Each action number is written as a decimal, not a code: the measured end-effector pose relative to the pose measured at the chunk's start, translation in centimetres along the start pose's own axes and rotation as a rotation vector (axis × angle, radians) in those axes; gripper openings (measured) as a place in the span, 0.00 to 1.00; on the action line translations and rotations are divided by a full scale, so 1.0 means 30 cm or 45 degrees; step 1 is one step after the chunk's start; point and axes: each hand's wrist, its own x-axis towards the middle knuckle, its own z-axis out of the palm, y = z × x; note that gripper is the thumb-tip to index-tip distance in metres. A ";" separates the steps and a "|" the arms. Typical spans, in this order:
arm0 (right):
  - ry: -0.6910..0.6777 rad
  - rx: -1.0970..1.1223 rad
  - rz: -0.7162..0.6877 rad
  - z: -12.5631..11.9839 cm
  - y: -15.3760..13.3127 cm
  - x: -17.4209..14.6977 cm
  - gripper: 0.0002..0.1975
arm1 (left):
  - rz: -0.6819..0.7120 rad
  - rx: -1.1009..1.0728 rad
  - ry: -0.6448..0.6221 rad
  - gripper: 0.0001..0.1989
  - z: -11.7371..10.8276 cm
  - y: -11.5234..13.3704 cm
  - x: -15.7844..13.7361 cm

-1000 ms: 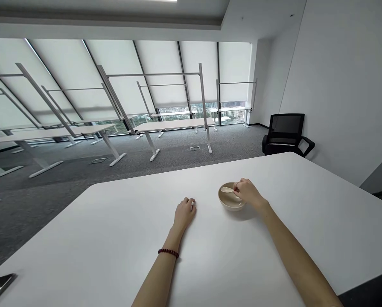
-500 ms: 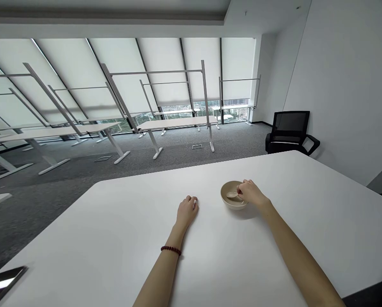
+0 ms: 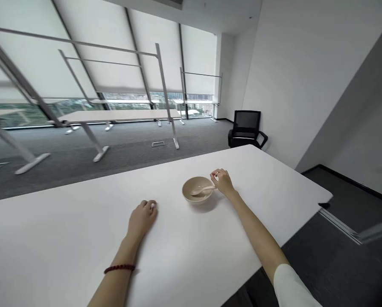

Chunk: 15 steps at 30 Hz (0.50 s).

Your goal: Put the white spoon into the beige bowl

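Pinching the handle end of a pale spoon (image 3: 202, 189), the right hand (image 3: 222, 182) sits just beside the right rim of a beige bowl (image 3: 197, 190) on the white table (image 3: 65, 238), fingers narrowed around the handle. The spoon's long axis runs roughly left to right: its scoop rests down inside the bowl, well to the left of the fingers, and its handle rises over the rim toward the hand. The left hand (image 3: 141, 216) lies palm down on the table, fingers loosely curled and holding nothing, well apart from the bowl and on its left side, so the right hand is plainly the nearer one. A dark bead bracelet (image 3: 119, 268) circles the left wrist. Whether the bowl holds anything under the scoop is hard to make out, and the exact fingertips gripping the handle are hidden behind the knuckles. A black chair (image 3: 246, 129) stands beyond the table's far corner, partly cut off by the tabletop.
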 end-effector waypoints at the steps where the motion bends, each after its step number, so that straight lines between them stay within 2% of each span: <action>1: 0.031 -0.008 0.075 0.000 0.031 -0.011 0.15 | -0.002 0.002 0.009 0.15 0.001 0.000 0.004; 4: 0.075 -0.067 0.284 0.016 0.124 -0.057 0.16 | -0.016 0.031 -0.006 0.16 -0.004 0.006 0.008; 6: 0.056 -0.134 0.352 0.039 0.173 -0.091 0.16 | -0.019 0.035 -0.025 0.16 -0.011 0.013 0.007; 10: -0.064 -0.254 0.347 0.090 0.222 -0.134 0.15 | -0.037 0.021 -0.034 0.16 -0.018 0.020 0.006; 15: -0.183 -0.306 0.278 0.122 0.231 -0.131 0.16 | -0.069 0.034 -0.069 0.16 -0.017 0.020 0.017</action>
